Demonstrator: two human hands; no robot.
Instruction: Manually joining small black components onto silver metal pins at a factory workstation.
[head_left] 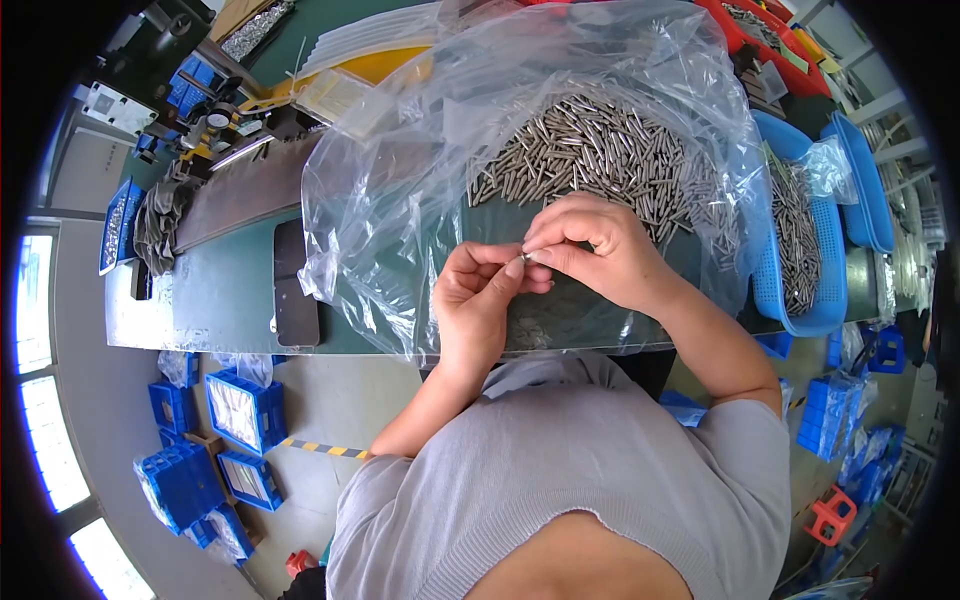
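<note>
A small shiny metal piece [525, 257] is pinched where my two hands meet, over the front part of the table. My left hand [480, 290] holds it between thumb and fingers. From the right, my right hand [600, 245] closes its thumb and forefinger on the same piece; most of it is hidden by the fingertips. Just beyond the hands, a heap of metal pins [590, 150] lies on a large clear plastic bag [370, 220], whose film rises around the pile.
A blue basket [770, 270] of similar metal pins stands right of the bag. A dark phone [296, 290] lies to the left, near the table's front edge. Machinery [215, 120] occupies the far left. Blue crates [185, 480] stand on the floor.
</note>
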